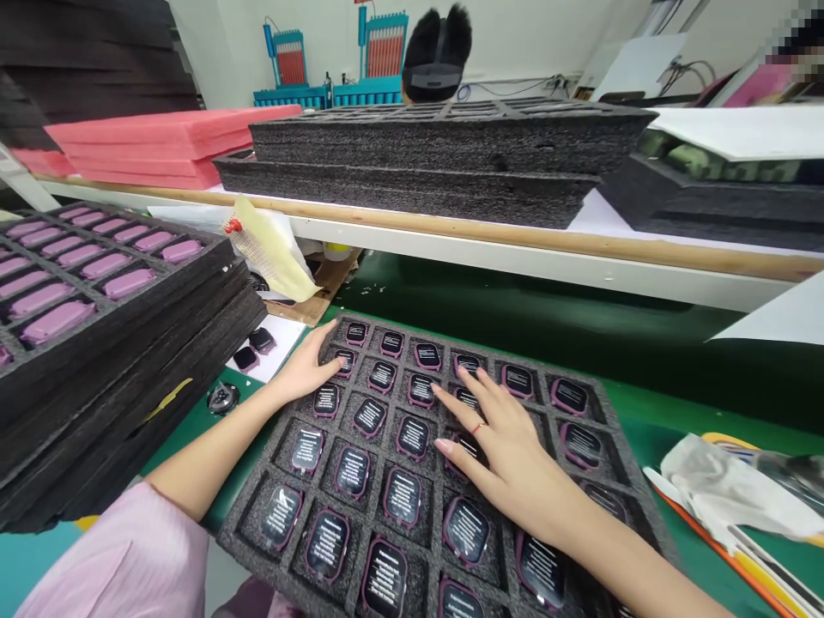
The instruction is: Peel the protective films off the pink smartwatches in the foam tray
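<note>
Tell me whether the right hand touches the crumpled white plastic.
Apart. The head view shows the right hand spread over the black foam tray, with tray compartments and green mat between it and the crumpled white plastic.

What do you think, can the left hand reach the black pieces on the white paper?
Probably yes. The left hand rests on the tray, close beside the black pieces, and nothing seems to stand in between.

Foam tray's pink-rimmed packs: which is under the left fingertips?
The leftmost pack in the second row from the far edge; only it meets the left hand.
</note>
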Available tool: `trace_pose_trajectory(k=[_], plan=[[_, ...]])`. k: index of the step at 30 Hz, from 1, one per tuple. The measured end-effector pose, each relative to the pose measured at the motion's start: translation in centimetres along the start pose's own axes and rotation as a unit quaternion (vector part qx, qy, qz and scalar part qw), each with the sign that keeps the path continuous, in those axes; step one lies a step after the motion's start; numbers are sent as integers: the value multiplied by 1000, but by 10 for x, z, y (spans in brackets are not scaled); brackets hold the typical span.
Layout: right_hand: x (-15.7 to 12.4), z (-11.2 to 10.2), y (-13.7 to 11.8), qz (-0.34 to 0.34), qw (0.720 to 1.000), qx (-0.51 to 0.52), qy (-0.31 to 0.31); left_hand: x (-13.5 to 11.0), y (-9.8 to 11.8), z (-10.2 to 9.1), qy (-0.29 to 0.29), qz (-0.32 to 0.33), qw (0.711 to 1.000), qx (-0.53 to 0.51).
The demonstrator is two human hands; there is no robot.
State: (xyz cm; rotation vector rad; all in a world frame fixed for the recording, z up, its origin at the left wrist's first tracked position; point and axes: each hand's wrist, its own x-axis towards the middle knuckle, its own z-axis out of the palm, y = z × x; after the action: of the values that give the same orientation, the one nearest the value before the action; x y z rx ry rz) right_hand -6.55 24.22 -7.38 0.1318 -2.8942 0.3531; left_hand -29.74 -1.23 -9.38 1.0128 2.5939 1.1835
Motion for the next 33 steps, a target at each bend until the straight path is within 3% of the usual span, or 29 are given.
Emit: trace_pose_trajectory(k=[5, 14, 22, 33], plan=[[11, 6, -8, -13, 1000, -1, -22, 0, -8, 0, -7, -28, 999, -32], [12, 10, -10, -14, 1000, -11, -17, -1, -5, -1, -12, 1, 999, -37], [13, 6, -9, -5, 1000, -8, -30, 3, -16, 3, -5, -22, 998, -54], [-23, -7, 7, 30, 999, 10, 12, 2, -10, 6, 12, -21, 999, -33]])
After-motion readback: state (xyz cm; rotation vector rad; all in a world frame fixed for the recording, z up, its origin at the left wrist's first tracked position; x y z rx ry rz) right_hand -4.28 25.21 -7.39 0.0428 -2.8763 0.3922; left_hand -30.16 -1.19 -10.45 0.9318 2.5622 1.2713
